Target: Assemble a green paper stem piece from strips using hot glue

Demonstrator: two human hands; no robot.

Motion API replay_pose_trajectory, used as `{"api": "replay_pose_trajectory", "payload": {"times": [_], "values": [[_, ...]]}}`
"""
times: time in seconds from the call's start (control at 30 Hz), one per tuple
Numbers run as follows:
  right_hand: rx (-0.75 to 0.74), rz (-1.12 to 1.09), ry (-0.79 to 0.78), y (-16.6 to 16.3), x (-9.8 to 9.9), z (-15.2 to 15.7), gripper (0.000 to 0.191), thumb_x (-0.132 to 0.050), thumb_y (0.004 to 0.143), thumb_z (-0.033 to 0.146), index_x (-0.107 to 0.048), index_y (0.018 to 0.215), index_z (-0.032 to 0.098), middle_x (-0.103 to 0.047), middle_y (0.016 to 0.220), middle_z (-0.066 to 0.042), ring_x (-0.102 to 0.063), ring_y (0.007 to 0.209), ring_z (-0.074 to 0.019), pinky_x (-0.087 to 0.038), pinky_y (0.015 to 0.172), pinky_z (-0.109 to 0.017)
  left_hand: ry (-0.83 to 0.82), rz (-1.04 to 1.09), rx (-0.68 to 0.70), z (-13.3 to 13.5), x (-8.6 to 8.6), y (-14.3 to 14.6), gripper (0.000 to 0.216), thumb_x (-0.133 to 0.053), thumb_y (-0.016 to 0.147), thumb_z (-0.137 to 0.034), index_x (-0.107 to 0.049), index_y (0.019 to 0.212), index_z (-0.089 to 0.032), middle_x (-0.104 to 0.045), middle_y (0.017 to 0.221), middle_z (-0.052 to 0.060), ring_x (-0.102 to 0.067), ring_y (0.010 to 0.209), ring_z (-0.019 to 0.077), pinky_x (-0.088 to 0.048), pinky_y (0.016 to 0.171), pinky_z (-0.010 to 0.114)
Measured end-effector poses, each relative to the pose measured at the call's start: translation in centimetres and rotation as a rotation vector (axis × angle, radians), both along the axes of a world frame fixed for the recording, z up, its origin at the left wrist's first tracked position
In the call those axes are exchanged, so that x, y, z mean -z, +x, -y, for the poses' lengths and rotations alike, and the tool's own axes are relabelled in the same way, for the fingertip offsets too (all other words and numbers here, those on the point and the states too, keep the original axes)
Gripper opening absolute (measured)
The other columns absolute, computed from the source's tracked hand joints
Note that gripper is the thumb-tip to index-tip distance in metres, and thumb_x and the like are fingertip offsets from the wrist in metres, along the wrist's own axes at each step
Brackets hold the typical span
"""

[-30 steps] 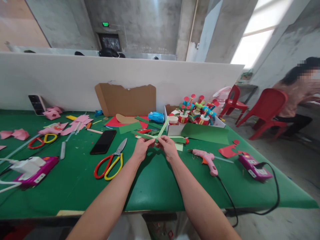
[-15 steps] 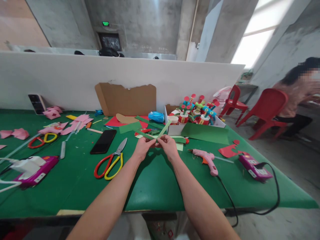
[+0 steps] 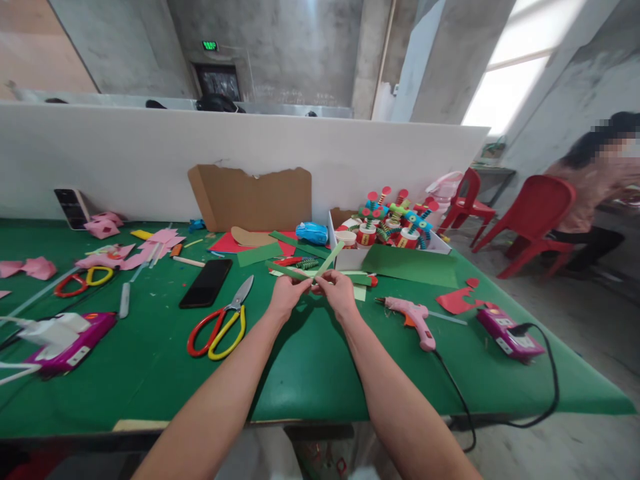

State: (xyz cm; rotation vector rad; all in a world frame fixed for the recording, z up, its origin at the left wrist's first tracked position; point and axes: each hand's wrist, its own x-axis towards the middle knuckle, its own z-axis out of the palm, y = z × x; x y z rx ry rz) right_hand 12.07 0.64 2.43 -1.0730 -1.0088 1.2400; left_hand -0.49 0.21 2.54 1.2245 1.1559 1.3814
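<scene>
My left hand [image 3: 290, 293] pinches a darker green paper strip [image 3: 285, 269] that points out to the upper left. Between the fingertips of my right hand [image 3: 337, 290] is a light green paper strip [image 3: 331, 259], slanting up to the right. The two strips meet at the fingertips, where the fingers hide how they join. Both hands are closed and close together above the green table. Just beyond them lie a green striped folded-paper piece [image 3: 307, 264] and a red-handled tool, partly covered.
Red-and-yellow scissors [image 3: 227, 320] and a black phone [image 3: 206, 283] lie left. At right are a pink glue gun [image 3: 413, 319] with a cord and a purple power strip [image 3: 510, 335]. A white box [image 3: 345, 260] of paper figures stands behind. Someone sits far right.
The outer end of the darker strip in my left hand has swung slightly to the left. Both hands stay in nearly the same place.
</scene>
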Motion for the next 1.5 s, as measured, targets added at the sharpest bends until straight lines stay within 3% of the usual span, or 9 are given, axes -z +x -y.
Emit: {"api": "replay_pose_trajectory", "payload": {"times": [0.2, 0.4, 0.7, 0.87, 1.1, 1.5], "values": [[-0.073, 0.05, -0.007, 0.4, -0.4, 0.1, 0.025, -0.079, 0.062, 0.034, -0.058, 0.063, 0.02, -0.065, 0.052, 0.002, -0.064, 0.049, -0.016, -0.058, 0.058, -0.03, -0.107, 0.204, 0.115, -0.3, 0.4, 0.0, 0.04, -0.084, 0.05, -0.041, -0.07, 0.075, -0.014, -0.069, 0.072, 0.005, -0.058, 0.061, 0.0143, -0.047, 0.061, 0.027], [-0.098, 0.056, -0.018, 0.7, -0.6, 0.1, 0.023, -0.08, 0.064, 0.031, -0.059, 0.065, 0.019, -0.065, 0.054, 0.002, -0.063, 0.049, -0.0132, -0.058, 0.06, -0.029, -0.186, 0.159, 0.136, -0.3, 0.4, -0.5, 0.039, -0.087, 0.05, -0.042, -0.068, 0.067, -0.013, -0.066, 0.064, 0.004, -0.053, 0.053, 0.0108, -0.042, 0.055, 0.025], [-0.108, 0.072, 0.052, 1.0, -0.9, 0.2, 0.029, -0.081, 0.062, 0.04, -0.061, 0.066, 0.02, -0.063, 0.053, 0.003, -0.062, 0.052, -0.0143, -0.058, 0.06, -0.03, -0.198, 0.209, 0.145, 0.0, -0.2, -0.3, 0.044, -0.087, 0.046, -0.046, -0.066, 0.067, -0.014, -0.063, 0.062, 0.002, -0.052, 0.053, 0.0102, -0.042, 0.054, 0.024], [-0.089, 0.066, 0.056, 0.8, -1.1, 0.3, 0.032, -0.081, 0.06, 0.043, -0.061, 0.066, 0.02, -0.062, 0.053, 0.003, -0.061, 0.052, -0.0143, -0.057, 0.059, -0.03, -0.13, 0.158, 0.078, -0.3, 0.2, -0.2, 0.04, -0.085, 0.05, -0.045, -0.066, 0.066, -0.013, -0.062, 0.058, 0.002, -0.052, 0.053, 0.011, -0.04, 0.055, 0.025], [-0.115, -0.064, -0.004, -0.5, -0.5, 0.6, 0.034, -0.081, 0.058, 0.044, -0.066, 0.075, 0.019, -0.067, 0.066, 0.002, -0.062, 0.057, -0.0116, -0.056, 0.066, -0.029, -0.073, 0.222, -0.143, -0.4, 0.2, 0.4, 0.04, -0.082, 0.05, -0.048, -0.062, 0.061, -0.015, -0.061, 0.055, 0.0, -0.052, 0.053, 0.0118, -0.042, 0.056, 0.026], [-0.06, -0.076, -0.016, -0.8, -0.2, 0.6, 0.038, -0.082, 0.054, 0.048, -0.064, 0.07, 0.019, -0.064, 0.06, 0.003, -0.062, 0.059, -0.0143, -0.056, 0.069, -0.032, -0.031, 0.164, -0.145, 0.1, -0.1, 1.0, 0.037, -0.078, 0.055, -0.048, -0.063, 0.06, -0.015, -0.063, 0.057, 0.002, -0.056, 0.055, 0.0133, -0.045, 0.059, 0.027]]}}
